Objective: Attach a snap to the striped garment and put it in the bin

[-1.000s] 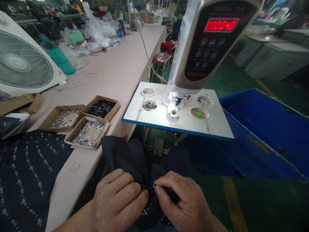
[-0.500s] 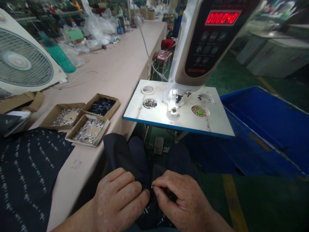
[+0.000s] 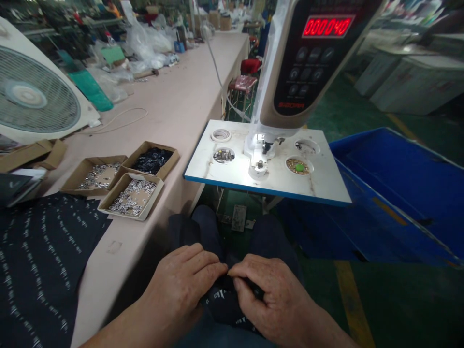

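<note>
Both hands meet low in my lap over a piece of dark printed fabric (image 3: 226, 309). My left hand (image 3: 183, 285) is closed, pinching the cloth's edge with thumb and fingers. My right hand (image 3: 270, 297) is also closed, pinching the same cloth right beside the left fingertips; a tiny metal piece seems to show between them, too small to name. Ahead stands a snap press machine (image 3: 308, 63) with a red counter reading 000040, above its white work plate (image 3: 326, 186) with small cups of metal parts.
Three cardboard trays of metal rings (image 3: 132, 195) sit on the long pink table (image 3: 174, 101) at left, next to a pile of dark printed fabric (image 3: 39, 261). A white fan (image 3: 34, 96) stands at far left. A blue bin (image 3: 395, 193) sits at right.
The cloth has been gathered lower into my lap, with less of it standing up toward the table. My hands have shifted slightly closer together, still pinching it.
</note>
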Demonstrator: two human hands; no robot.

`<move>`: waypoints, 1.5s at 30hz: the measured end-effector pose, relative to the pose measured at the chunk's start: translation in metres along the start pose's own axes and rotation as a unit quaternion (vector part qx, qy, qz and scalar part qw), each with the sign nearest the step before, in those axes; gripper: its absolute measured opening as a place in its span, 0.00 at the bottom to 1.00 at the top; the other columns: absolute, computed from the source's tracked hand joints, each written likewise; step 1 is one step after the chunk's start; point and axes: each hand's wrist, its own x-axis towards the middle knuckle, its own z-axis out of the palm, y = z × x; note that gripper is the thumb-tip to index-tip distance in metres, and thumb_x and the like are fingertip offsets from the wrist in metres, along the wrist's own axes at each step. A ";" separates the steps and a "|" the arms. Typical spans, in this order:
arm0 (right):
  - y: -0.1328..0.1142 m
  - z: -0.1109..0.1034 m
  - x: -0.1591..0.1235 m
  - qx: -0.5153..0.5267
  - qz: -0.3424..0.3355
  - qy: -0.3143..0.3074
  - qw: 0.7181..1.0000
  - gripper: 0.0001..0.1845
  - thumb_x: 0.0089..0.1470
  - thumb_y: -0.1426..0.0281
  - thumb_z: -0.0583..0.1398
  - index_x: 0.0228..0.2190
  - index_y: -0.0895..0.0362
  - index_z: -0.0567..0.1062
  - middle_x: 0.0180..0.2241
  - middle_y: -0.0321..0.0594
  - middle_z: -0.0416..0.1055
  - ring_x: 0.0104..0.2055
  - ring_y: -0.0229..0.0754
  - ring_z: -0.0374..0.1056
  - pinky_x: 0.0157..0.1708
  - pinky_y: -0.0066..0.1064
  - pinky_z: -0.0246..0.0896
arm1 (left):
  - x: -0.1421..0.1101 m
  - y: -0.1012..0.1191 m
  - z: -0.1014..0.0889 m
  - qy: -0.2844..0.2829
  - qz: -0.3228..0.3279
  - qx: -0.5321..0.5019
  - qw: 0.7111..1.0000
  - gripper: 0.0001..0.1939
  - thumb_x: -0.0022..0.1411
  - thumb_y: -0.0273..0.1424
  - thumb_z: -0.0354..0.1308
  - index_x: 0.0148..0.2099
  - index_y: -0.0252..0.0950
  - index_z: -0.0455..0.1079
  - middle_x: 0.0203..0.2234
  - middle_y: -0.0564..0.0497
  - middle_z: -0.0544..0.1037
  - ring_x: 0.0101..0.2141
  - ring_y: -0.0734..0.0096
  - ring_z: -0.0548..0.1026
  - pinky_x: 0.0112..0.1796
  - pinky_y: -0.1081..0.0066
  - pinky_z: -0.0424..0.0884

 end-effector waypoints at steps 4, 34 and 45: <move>0.000 -0.005 0.002 0.053 0.014 -0.010 0.998 0.09 0.55 0.76 0.59 0.37 0.56 0.77 0.31 0.34 0.73 0.32 0.36 0.70 0.34 0.28 0.59 | -0.001 -0.002 0.004 -0.022 -0.030 -0.040 0.998 0.19 0.54 0.15 0.52 0.45 0.36 0.72 0.34 0.50 0.80 0.31 0.65 0.73 0.33 0.67 0.69; 0.025 -0.003 0.038 0.244 0.239 -0.139 0.930 0.06 0.52 0.70 0.61 0.27 0.59 0.77 0.20 0.28 0.63 0.23 0.32 0.57 0.22 0.22 0.50 | 0.010 -0.022 0.001 -0.215 -0.419 -0.496 0.730 0.13 0.55 0.37 0.65 0.31 0.33 0.67 0.24 0.58 0.61 0.27 0.77 0.57 0.29 0.76 0.54; 0.038 -0.001 0.040 0.345 0.254 -0.147 0.891 0.12 0.49 0.64 0.68 0.31 0.60 0.79 0.24 0.30 0.69 0.26 0.32 0.61 0.26 0.22 0.54 | 0.005 -0.020 0.007 -0.164 -0.451 -0.553 0.681 0.13 0.52 0.35 0.69 0.33 0.31 0.71 0.23 0.57 0.64 0.26 0.79 0.58 0.29 0.76 0.55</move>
